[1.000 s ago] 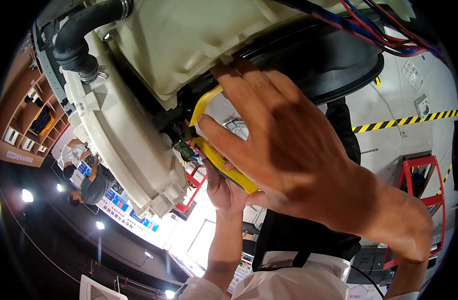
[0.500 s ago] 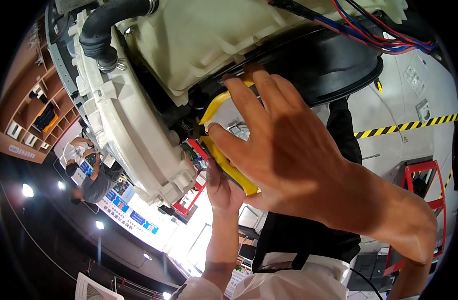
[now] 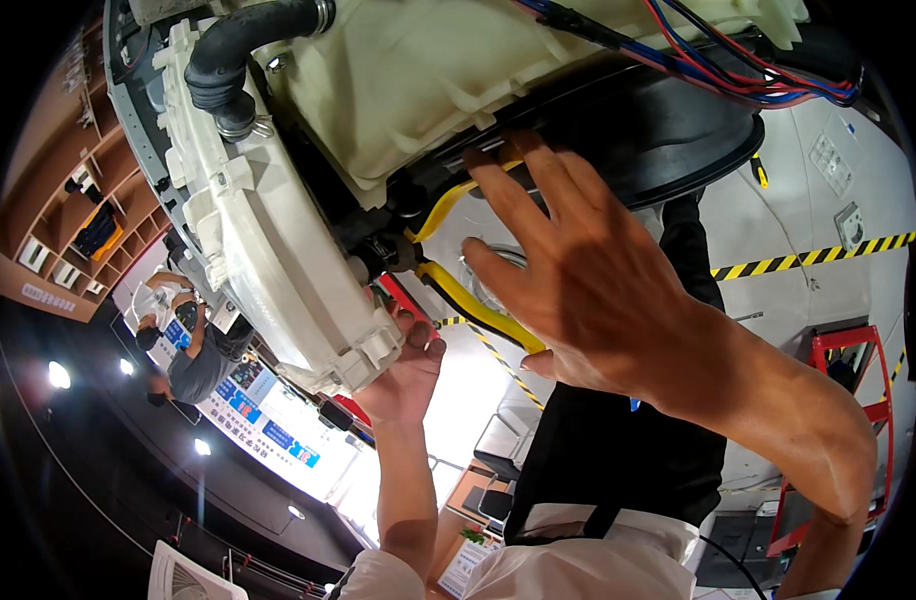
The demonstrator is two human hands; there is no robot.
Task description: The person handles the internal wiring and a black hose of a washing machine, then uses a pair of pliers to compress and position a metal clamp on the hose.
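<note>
My right hand (image 3: 608, 270) spans a pair of pliers with yellow handles (image 3: 483, 312). Its fingers reach over the upper handle and its thumb lies by the end of the lower one; the handles are spread wide. The pliers' dark head (image 3: 396, 255) is at a black fitting beside a white plastic housing (image 3: 278, 270), and its jaws are hard to make out. Lower down, my left hand (image 3: 403, 375) has its fingers curled at the housing's bottom corner, partly hidden behind it. A red strip (image 3: 403, 298) shows just above these fingers.
A black ribbed hose (image 3: 218, 75) with wire clamps joins the housing's top. Above my right hand are a cream plastic tub (image 3: 398, 90), a curved black part (image 3: 668, 130) and loose coloured wires (image 3: 718, 70). A red metal frame (image 3: 868, 400) stands right; two people are at far left.
My left hand has moved left, from beside the lower handle to the housing's bottom corner. My right hand has shifted slightly right, and the handles are spread wider.
</note>
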